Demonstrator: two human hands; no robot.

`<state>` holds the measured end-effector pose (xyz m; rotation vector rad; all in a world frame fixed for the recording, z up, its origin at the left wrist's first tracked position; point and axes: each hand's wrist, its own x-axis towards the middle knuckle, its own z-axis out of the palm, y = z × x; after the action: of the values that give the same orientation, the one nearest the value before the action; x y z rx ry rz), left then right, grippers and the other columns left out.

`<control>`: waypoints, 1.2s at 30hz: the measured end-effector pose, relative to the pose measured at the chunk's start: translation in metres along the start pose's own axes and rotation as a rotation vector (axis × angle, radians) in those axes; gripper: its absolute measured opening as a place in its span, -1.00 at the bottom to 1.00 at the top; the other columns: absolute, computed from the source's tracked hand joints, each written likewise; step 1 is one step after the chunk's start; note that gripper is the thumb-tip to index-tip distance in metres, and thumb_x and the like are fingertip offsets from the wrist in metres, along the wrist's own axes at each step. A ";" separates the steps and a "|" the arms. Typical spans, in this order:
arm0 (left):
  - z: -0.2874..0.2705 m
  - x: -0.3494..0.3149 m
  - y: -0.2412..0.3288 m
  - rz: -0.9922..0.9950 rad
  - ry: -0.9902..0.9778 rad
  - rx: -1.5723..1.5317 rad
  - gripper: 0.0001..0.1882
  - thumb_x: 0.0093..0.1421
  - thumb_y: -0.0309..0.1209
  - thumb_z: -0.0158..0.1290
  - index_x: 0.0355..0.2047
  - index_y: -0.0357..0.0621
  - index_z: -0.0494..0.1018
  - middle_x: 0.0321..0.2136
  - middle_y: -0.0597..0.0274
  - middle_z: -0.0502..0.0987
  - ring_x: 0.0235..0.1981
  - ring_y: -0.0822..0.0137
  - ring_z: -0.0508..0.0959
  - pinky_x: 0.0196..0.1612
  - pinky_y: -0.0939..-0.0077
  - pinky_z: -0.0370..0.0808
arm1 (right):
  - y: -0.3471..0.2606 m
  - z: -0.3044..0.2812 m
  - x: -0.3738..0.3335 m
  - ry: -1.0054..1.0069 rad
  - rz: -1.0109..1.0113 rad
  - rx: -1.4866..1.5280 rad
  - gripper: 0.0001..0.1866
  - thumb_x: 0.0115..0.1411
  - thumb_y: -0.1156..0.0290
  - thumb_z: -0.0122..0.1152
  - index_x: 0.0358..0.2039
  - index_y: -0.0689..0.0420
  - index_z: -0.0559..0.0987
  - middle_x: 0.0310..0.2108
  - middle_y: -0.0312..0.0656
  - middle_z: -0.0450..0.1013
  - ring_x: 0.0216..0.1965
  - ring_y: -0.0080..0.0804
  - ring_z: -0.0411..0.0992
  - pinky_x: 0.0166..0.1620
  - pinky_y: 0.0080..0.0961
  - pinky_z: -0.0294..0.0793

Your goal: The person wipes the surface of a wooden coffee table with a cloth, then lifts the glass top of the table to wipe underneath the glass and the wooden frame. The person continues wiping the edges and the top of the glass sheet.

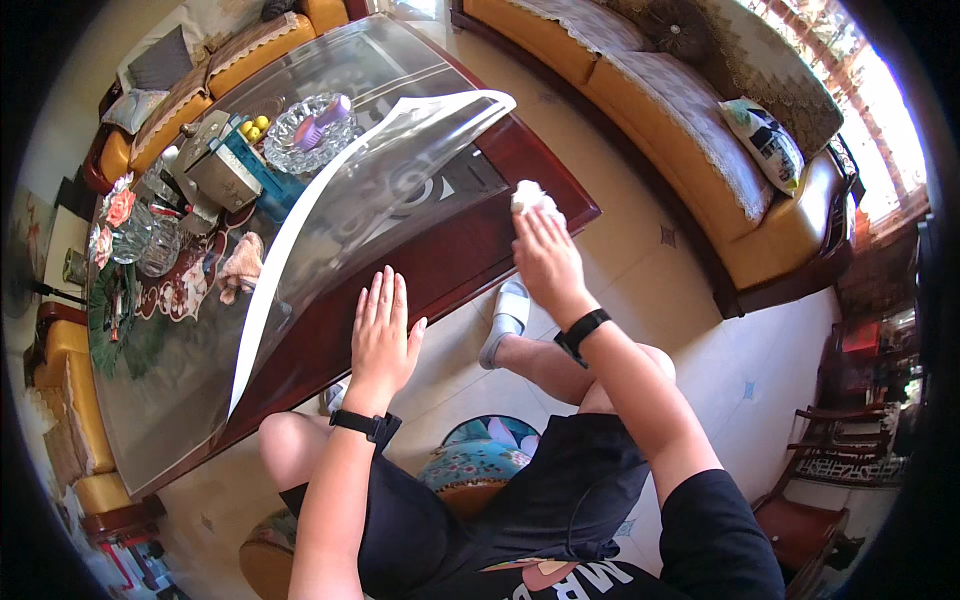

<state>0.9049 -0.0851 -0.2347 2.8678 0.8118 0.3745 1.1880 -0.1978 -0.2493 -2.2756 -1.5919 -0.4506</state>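
My left hand (382, 338) lies flat, fingers stretched, on the bare dark red wood along the near side of the coffee table (450, 250). Near the table's right corner, my right hand (550, 265) presses a crumpled white tissue or cloth (531, 196) against the wood. A clear, thick plastic table cover (335, 215) is peeled back from this side, its edge curling up in a long bright arc. Beneath the raised part, a dark panel with a pale pattern (425, 195) shows. Each wrist wears a black band.
On the covered part stand a cut-glass bowl (285, 150) with a purple item, a tissue box (222, 172), a blue container (272, 190), glass vases (160, 245), pink flowers (120, 208) and a crumpled pinkish cloth (241, 268). A long orange sofa (690, 180) stands right; wooden chairs (800, 510) stand lower right.
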 end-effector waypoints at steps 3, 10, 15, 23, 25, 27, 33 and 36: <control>0.001 0.000 0.001 -0.006 0.018 0.002 -0.27 0.38 -0.16 -0.08 0.44 -0.27 0.02 0.45 -0.07 0.05 0.46 0.03 0.06 0.49 0.06 -0.06 | 0.057 0.004 0.008 -0.018 0.080 -0.039 -0.58 0.38 0.39 -0.01 0.21 0.26 0.42 0.19 0.07 0.42 0.31 -0.08 0.30 0.35 -0.22 0.25; -0.013 -0.006 -0.010 0.126 -0.020 -0.177 -0.42 0.40 -0.25 -0.08 0.37 -0.16 0.21 0.40 -0.01 0.20 0.42 0.00 0.17 0.46 -0.04 -0.01 | 0.096 -0.015 0.035 0.134 0.397 0.294 -0.78 0.33 0.43 0.06 -0.17 0.27 0.61 -0.26 0.22 0.55 -0.20 0.16 0.56 -0.09 -0.15 0.53; -0.028 0.002 -0.043 -0.033 0.178 -0.346 -0.53 0.43 -0.33 -0.08 0.28 -0.26 0.30 0.27 -0.12 0.37 0.31 -0.06 0.34 0.38 0.06 0.20 | 0.089 -0.017 0.032 0.280 0.377 0.316 -0.77 0.24 0.48 0.19 -0.13 0.27 0.65 -0.25 0.11 0.58 -0.18 0.03 0.56 -0.08 -0.26 0.52; -0.047 -0.004 -0.067 -0.197 0.314 -0.543 -0.59 0.47 -0.33 -0.16 0.25 -0.24 0.29 0.06 -0.14 0.53 0.10 -0.11 0.52 0.17 0.17 0.44 | -0.150 -0.022 0.023 -0.005 -0.351 0.830 -0.72 0.08 0.58 0.17 -0.16 0.13 0.62 -0.22 -0.10 0.54 -0.16 -0.06 0.46 -0.07 -0.25 0.49; -0.045 0.000 -0.070 -0.207 0.281 -0.608 -0.56 0.50 -0.32 -0.21 0.27 -0.31 0.27 0.10 -0.16 0.50 0.16 0.00 0.50 0.24 0.26 0.39 | -0.193 -0.008 0.006 -0.107 -0.424 0.917 -0.72 0.10 0.55 0.17 -0.14 0.15 0.61 -0.20 -0.12 0.54 -0.14 -0.10 0.45 -0.02 -0.27 0.49; -0.046 0.001 -0.070 -0.204 0.310 -0.621 -0.58 0.49 -0.32 -0.21 0.24 -0.28 0.30 0.07 -0.15 0.52 0.13 -0.06 0.51 0.21 0.22 0.41 | -0.212 0.003 0.004 -0.180 -0.571 0.736 -0.66 0.05 0.58 0.18 -0.10 0.20 0.61 -0.20 -0.16 0.54 -0.11 -0.16 0.47 0.02 -0.34 0.48; -0.052 -0.009 -0.077 -0.242 0.322 -0.617 -0.61 0.50 -0.29 -0.21 0.20 -0.25 0.32 0.02 -0.14 0.55 0.08 -0.08 0.54 0.16 0.20 0.46 | -0.107 0.023 0.027 -0.068 -0.114 0.712 -0.70 0.08 0.62 0.18 -0.18 0.09 0.69 -0.27 -0.13 0.58 -0.19 -0.08 0.49 -0.06 -0.27 0.51; -0.055 -0.004 -0.074 -0.247 0.329 -0.603 -0.57 0.51 -0.26 -0.22 0.23 -0.25 0.31 0.01 -0.13 0.56 0.06 0.02 0.58 0.15 0.26 0.47 | 0.005 -0.002 0.040 0.099 0.012 0.381 -0.76 0.14 0.65 0.19 -0.22 0.16 0.72 -0.23 -0.01 0.60 -0.15 -0.03 0.55 -0.02 -0.26 0.53</control>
<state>0.8501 -0.0215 -0.1971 2.1505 0.8987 0.8966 1.2054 -0.1669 -0.2303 -1.9457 -1.4699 -0.2278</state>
